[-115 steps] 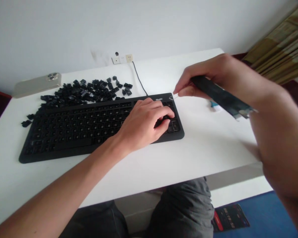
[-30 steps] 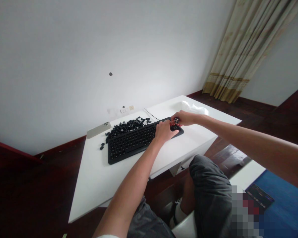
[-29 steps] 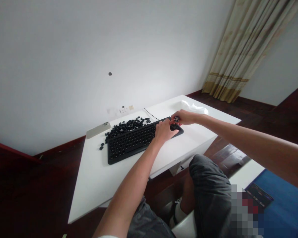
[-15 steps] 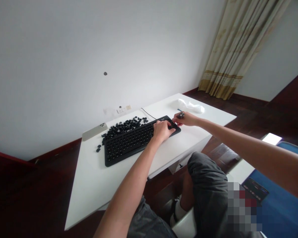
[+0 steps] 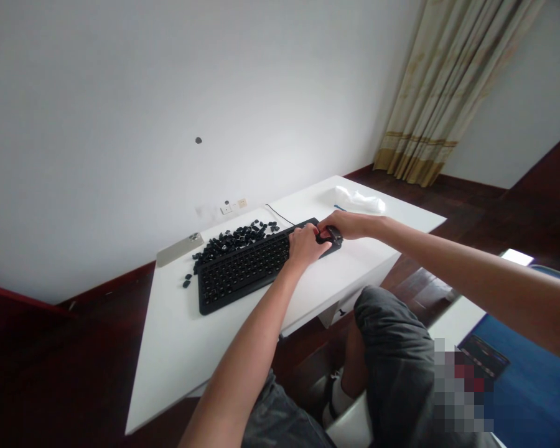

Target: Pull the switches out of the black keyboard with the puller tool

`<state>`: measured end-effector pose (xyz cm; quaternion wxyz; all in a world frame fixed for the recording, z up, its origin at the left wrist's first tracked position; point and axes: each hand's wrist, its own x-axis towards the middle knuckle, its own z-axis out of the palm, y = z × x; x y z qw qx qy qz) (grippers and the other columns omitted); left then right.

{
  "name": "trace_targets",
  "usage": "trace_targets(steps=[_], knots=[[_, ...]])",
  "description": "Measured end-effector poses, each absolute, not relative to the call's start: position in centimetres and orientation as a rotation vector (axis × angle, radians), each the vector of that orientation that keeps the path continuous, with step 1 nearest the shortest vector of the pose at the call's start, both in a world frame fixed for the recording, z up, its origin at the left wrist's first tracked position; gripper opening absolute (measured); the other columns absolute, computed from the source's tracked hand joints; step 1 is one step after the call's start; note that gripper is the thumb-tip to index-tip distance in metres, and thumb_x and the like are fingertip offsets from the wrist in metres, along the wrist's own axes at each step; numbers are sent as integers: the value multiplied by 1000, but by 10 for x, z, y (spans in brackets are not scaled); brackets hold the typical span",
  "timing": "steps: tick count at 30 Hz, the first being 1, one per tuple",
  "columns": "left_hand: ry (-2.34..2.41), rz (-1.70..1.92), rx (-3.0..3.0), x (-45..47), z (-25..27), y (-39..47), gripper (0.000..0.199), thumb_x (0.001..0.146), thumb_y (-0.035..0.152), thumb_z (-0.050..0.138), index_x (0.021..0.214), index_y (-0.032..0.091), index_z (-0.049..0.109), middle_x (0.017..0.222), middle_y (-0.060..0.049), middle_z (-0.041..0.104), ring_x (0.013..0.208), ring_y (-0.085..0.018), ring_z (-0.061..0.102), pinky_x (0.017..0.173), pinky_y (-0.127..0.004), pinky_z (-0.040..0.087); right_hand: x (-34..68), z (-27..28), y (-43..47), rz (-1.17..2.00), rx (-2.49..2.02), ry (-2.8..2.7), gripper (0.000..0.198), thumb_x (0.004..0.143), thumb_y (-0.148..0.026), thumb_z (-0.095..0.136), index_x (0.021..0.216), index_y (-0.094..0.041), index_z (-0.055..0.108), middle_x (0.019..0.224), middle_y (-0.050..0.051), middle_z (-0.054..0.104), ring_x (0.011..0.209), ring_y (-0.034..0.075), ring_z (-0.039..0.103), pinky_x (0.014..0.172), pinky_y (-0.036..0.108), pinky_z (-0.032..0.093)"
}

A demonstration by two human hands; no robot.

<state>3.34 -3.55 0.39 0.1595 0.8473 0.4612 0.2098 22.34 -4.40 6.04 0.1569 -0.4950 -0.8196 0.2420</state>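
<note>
A black keyboard point(image 5: 242, 274) lies on the white table, and many of its key positions look bare. My left hand point(image 5: 307, 244) rests on its right part, fingers curled over the keys and thumb toward the near edge, holding it. My right hand point(image 5: 343, 225) is closed around a tool with a thick black handle point(image 5: 335, 236), at the keyboard's right end near the left fingertips. The tool's working end is hidden. Behind the keyboard lies a heap of loose black keycaps point(image 5: 228, 242).
A phone point(image 5: 180, 249) lies at the table's back left. Crumpled clear plastic point(image 5: 359, 199) and a thin blue item point(image 5: 340, 208) lie behind my right hand. A cable point(image 5: 280, 214) runs back from the keyboard. The white table point(image 5: 177, 354) meets the wall at its back edge.
My right hand has moved slightly left and turned over, bringing the black handle down toward the keyboard's right end. My left hand stays on the keyboard.
</note>
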Motion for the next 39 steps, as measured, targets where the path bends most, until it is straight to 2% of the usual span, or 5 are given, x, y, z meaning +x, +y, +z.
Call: trace_targets(steps=[8, 12, 17, 24, 39], knots=[[1308, 581, 2677, 32, -1, -45, 32, 101, 52, 62, 116, 25, 67, 126, -11, 71, 123, -33, 61, 105, -48, 50, 226, 40, -67, 393, -1348, -2450, 17, 92, -32, 62, 77, -24, 63, 76, 5, 70, 65, 18, 55, 66, 33, 33], [1217, 593, 2768, 33, -7, -47, 39, 108, 46, 49, 134, 23, 67, 157, -13, 57, 147, -34, 49, 123, -52, 41, 229, 15, -83, 233, -1370, -2313, 25, 102, -41, 51, 95, -23, 68, 86, 10, 74, 68, 22, 61, 65, 35, 38], [1092, 446, 2860, 37, -10, -46, 59, 111, 36, 34, 168, 23, 39, 179, -6, 34, 166, -31, 28, 135, -52, 28, 229, -5, -94, 167, -1306, -2151, 22, 105, -42, 53, 107, -25, 66, 96, 9, 76, 76, 22, 67, 75, 35, 49], [1014, 202, 2938, 52, -2, -44, 62, 108, 22, 28, 168, 17, 41, 177, -1, 37, 166, -28, 29, 137, -42, 28, 235, -12, -90, 130, -1251, -2129, 13, 103, -34, 57, 105, -25, 65, 93, 5, 75, 71, 19, 66, 71, 32, 52], [989, 177, 3011, 53, -2, -45, 58, 107, 17, 34, 161, 24, 53, 177, 1, 39, 165, -28, 32, 137, -45, 29, 238, -21, -91, -88, -1220, -2123, 14, 100, -33, 59, 99, -26, 71, 93, 4, 79, 67, 18, 67, 64, 32, 49]])
